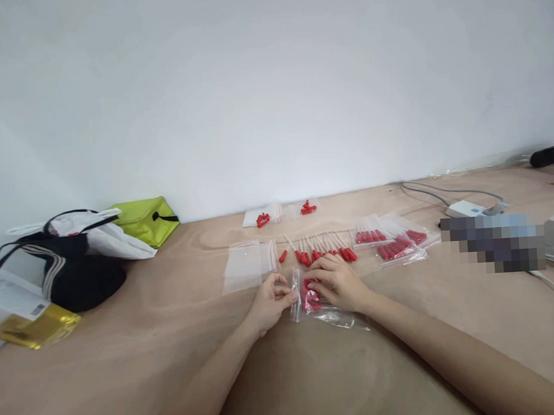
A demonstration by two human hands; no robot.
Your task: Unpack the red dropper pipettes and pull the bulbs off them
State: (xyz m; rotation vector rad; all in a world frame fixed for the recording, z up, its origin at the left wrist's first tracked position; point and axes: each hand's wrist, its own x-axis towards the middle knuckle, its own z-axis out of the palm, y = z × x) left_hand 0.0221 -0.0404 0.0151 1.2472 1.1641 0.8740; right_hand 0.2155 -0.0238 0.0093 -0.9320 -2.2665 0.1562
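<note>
Working at mouth of zip-seal bag [296, 311], flat before red-tipped sticks [350, 254]. Pinching edge, probably, with left hand [265, 306]; steadying with right hand [343, 283], loosely open. Calling next for light, even fingertip pressure.

We count one resealable bag [296, 301] between our left hand [268, 303] and right hand [338, 284], two red piles [263, 219] beyond both, one lime-green bag [142, 219] left of the left hand, and overlapping filled bags [393, 249], uncountable, right of the right.
</note>
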